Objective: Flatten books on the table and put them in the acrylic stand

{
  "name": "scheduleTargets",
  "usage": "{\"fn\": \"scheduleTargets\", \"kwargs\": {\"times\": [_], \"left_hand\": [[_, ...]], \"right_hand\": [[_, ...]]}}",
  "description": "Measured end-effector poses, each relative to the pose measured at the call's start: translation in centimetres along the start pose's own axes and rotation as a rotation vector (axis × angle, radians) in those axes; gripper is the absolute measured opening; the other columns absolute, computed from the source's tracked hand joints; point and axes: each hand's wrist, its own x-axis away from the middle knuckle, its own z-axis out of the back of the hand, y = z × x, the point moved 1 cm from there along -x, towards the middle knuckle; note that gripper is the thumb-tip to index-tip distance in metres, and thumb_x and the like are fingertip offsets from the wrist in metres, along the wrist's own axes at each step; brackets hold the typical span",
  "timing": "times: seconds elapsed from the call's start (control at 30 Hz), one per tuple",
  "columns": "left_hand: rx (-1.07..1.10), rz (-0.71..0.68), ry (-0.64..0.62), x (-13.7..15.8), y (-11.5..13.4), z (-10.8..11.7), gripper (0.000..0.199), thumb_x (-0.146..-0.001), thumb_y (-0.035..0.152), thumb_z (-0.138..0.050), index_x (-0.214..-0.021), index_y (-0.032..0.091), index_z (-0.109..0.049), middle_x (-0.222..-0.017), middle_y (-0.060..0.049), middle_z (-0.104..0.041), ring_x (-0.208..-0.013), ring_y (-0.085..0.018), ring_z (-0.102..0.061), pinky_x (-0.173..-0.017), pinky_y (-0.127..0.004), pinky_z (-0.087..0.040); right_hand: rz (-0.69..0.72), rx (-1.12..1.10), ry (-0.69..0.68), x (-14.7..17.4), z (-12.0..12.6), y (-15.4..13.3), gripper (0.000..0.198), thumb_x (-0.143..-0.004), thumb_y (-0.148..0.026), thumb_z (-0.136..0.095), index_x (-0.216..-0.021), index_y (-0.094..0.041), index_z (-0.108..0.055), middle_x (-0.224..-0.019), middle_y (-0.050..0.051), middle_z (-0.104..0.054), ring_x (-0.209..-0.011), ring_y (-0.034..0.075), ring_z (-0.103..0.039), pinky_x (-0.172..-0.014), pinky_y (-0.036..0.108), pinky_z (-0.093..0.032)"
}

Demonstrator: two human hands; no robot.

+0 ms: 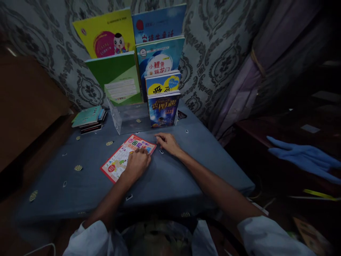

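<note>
Now, a thin red-bordered booklet (125, 158) is seen lying flat on the blue tablecloth (80, 185), in front of a clear acrylic stand (128, 119). The left hand (137, 163) is pressed on the booklet's near right part, fingers curled down, covering some of the cover print. The right hand (167, 142) is laid loosely on the cloth by the booklet's far corner, nothing grasped. 6 books (157, 71) are propped in the stand, upper ones partly hidden. A small stack (89, 119) is barely made out in the dim left.
</note>
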Motion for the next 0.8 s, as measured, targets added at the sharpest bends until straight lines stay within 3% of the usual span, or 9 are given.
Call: {"fn": "scheduleTargets", "kwargs": {"times": [0.2,0.37,0.57,0.7,0.8], "left_hand": [[0.031,-0.085,0.154,1.0,-1.0,-2.7,0.042,-0.098,0.032,-0.05,-0.133,0.009,-0.056,-0.143,-0.019,-0.056,-0.136,-0.031,-0.05,-0.109,-0.042,-0.044],[0.123,-0.159,0.217,3.6,-2.9,-4.4,0.051,-0.098,0.041,-0.052,-0.141,0.014,-0.05,-0.151,-0.015,-0.049,-0.144,-0.028,-0.041,-0.116,-0.045,-0.037],[0.109,-0.068,0.172,8.2,-6.2,-5.4,0.069,-0.093,0.061,-0.053,-0.149,0.022,-0.043,-0.156,-0.014,-0.042,-0.147,-0.035,-0.033,-0.115,-0.062,-0.029],[0.146,-0.09,0.113,10.2,-7.9,-6.2,0.082,-0.084,0.069,-0.06,-0.152,0.028,-0.038,-0.161,-0.014,-0.033,-0.151,-0.038,-0.022,-0.117,-0.064,-0.022],[0.173,-0.092,0.093,10.9,-7.8,-6.3,0.088,-0.081,0.069,-0.064,-0.153,0.027,-0.037,-0.162,-0.015,-0.03,-0.152,-0.039,-0.018,-0.117,-0.065,-0.019]], "right_hand": [[0.111,0.15,-0.125,0.6,-0.4,-0.8,0.029,-0.089,-0.031,-0.061,-0.106,-0.015,-0.077,-0.071,0.001,-0.07,-0.063,0.014,-0.059,-0.062,0.024,-0.041],[0.196,0.209,-0.219,0.9,-0.7,-0.9,0.028,-0.089,-0.031,-0.059,-0.101,-0.015,-0.078,-0.07,0.001,-0.071,-0.063,0.014,-0.059,-0.061,0.024,-0.038],[0.201,0.2,-0.231,1.0,-0.9,-0.8,0.031,-0.09,-0.032,-0.057,-0.105,-0.013,-0.078,-0.078,0.004,-0.075,-0.067,0.017,-0.063,-0.064,0.025,-0.041],[0.194,0.179,-0.202,1.2,-0.9,-1.1,0.031,-0.093,-0.031,-0.055,-0.106,-0.015,-0.077,-0.082,0.006,-0.077,-0.071,0.018,-0.065,-0.067,0.027,-0.045],[0.177,0.177,-0.167,1.3,-0.9,-1.2,0.031,-0.093,-0.03,-0.056,-0.113,-0.017,-0.075,-0.09,0.006,-0.078,-0.076,0.019,-0.068,-0.072,0.028,-0.049]]}}
